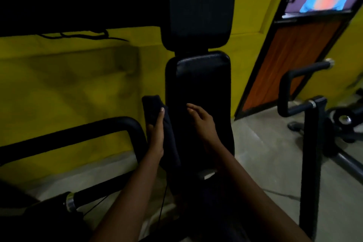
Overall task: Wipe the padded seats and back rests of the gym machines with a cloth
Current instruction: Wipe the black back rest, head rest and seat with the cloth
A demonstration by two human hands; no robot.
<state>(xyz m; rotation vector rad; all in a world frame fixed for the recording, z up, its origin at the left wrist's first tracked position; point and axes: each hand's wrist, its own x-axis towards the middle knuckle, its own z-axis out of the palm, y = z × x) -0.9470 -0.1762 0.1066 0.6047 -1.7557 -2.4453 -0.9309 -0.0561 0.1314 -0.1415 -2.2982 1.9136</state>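
A tall black padded back rest (198, 84) stands upright in the middle, with a separate squarish head pad (197, 10) above it. My left hand (156, 133) holds a dark folded cloth (152, 108) just left of the back rest's lower edge, thumb lying over the cloth. My right hand (202, 122) hovers in front of the lower back rest with loosely bent fingers and nothing in it; whether it touches the pad is unclear. The seat below is hidden behind my arms.
Black machine arms (78, 133) curve at lower left, and a thick black bar (78, 13) crosses the yellow wall. Padded handles on a black upright (312, 143) stand at right. A wooden door panel (290, 65) and grey concrete floor (265, 153) lie beyond.
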